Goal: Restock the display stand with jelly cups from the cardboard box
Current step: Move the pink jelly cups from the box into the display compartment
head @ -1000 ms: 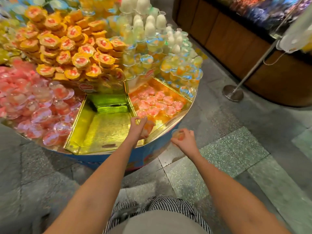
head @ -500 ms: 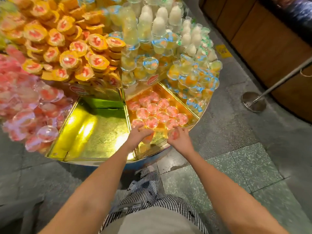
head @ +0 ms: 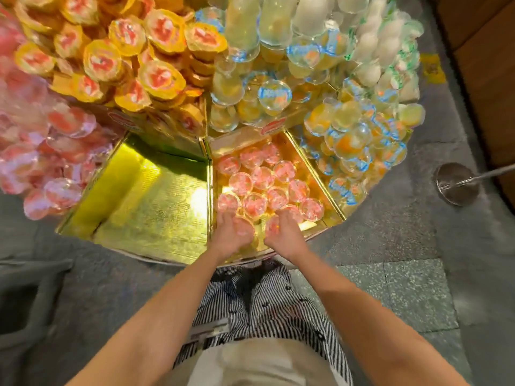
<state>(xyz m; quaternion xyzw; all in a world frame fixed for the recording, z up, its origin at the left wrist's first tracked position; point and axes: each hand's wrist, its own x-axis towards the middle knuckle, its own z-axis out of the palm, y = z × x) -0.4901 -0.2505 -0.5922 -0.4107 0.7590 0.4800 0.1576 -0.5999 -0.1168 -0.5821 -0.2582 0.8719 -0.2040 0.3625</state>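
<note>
The round display stand has gold wedge compartments. In the wedge in front of me lie several pink jelly cups, lids up. My left hand rests at the near end of that wedge, curled around a clear pink jelly cup. My right hand is beside it, fingers closed on another pink jelly cup set down among the front row. The wedge to the left holds no cups. The cardboard box is not in view.
Piles of yellow-lidded cups, pink cups, and clear blue-printed cups fill the stand's other sections. A metal post base stands on the tiled floor at right. A dark grey object lies at lower left.
I have stepped closer to the stand. Both hands have moved forward over the stand's rim, carrying their cups into the front of the wedge of pink cups.
</note>
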